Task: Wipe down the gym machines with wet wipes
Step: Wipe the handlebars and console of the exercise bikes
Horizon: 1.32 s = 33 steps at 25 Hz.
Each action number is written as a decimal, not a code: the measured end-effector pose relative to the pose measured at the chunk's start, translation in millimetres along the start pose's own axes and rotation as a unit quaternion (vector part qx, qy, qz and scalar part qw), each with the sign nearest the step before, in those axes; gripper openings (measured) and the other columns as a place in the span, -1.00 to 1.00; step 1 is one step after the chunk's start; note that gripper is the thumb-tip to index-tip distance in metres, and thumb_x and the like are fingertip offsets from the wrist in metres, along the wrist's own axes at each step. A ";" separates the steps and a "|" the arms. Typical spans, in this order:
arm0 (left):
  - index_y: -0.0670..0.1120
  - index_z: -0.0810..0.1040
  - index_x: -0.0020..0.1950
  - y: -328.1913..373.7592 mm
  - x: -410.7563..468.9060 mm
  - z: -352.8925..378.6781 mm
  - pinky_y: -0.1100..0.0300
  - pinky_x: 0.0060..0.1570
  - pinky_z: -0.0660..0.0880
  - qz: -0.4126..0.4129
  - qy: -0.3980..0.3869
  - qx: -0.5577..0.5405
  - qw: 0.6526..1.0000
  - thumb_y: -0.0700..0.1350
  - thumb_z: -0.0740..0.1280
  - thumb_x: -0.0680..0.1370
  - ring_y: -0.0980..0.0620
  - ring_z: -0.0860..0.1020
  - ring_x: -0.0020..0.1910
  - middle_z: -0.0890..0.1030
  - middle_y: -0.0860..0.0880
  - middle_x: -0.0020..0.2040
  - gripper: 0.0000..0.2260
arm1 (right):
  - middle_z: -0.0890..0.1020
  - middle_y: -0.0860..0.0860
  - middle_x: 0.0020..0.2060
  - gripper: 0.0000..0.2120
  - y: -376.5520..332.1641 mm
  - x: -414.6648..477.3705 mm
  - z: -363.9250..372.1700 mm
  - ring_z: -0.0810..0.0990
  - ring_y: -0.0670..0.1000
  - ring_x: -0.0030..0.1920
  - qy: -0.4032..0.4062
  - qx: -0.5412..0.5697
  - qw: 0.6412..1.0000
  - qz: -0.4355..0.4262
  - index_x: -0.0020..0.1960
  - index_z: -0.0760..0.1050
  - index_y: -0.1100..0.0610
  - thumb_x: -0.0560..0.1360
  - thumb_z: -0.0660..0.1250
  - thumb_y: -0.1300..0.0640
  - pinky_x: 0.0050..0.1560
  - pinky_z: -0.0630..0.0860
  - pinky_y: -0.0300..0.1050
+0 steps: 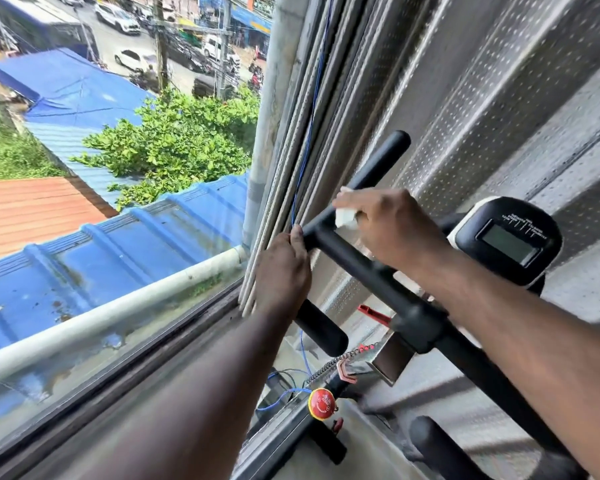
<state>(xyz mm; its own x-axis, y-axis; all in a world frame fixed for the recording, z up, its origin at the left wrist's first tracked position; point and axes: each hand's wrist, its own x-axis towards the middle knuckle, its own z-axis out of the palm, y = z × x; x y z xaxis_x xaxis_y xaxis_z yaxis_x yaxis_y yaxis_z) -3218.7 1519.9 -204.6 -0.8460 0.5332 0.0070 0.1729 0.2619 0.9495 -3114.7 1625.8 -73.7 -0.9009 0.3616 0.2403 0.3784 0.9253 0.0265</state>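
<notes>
A person's right hand (385, 226) pinches a folded white wet wipe (345, 216) against the black handlebar (357, 268) of an exercise bike (475, 362) beside a window (153, 358). The left hand (281, 271) grips the bar's bend close beside it. The step would likely go best with the wipe wrapped round the tube and drawn up the raised grip (383, 155), the left hand bracing.
</notes>
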 end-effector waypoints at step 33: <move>0.16 0.53 -0.04 -33.2 3.8 -49.4 -0.31 0.03 0.61 -0.052 0.071 -0.146 0.985 0.32 0.16 0.56 -0.19 0.65 -0.04 0.68 0.03 -0.13 -0.71 | 0.49 0.12 0.49 -0.35 -22.6 1.9 66.4 0.37 0.08 0.57 -0.059 0.041 0.996 -0.050 0.51 0.47 0.17 0.52 0.02 0.51 0.55 0.37 0.08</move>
<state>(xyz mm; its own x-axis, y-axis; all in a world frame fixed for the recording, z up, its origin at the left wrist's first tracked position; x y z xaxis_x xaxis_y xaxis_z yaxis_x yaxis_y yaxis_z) -3252.6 1473.4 -220.5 -0.9167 0.3930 -0.0720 -0.0540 0.0566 0.9969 -3139.1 1613.2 -138.3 -0.9539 0.2734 0.1237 0.2712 0.9619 -0.0351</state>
